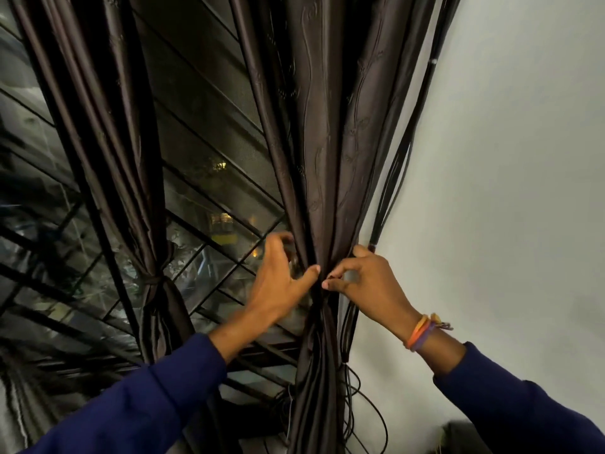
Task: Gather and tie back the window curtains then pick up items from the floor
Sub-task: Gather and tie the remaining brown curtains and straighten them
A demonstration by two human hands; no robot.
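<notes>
A dark brown curtain (pixel 322 142) hangs in front of me, bunched into a narrow waist at hand height. My left hand (pixel 281 280) wraps round the left side of that waist, thumb pressed on the front folds. My right hand (pixel 366 283) grips the right side, with thumb and forefinger pinching at the folds. What lies between the fingertips is too dark to make out. A second brown curtain (pixel 108 132) at the left is gathered and bound with a knotted tie (pixel 154 279).
A window with a dark metal grille (pixel 209 132) sits behind the curtains. Black cables (pixel 397 165) run down the white wall (pixel 517 158) to the right of the curtain and loop near the bottom (pixel 370 417). A dark object (pixel 465 435) sits at the lower right.
</notes>
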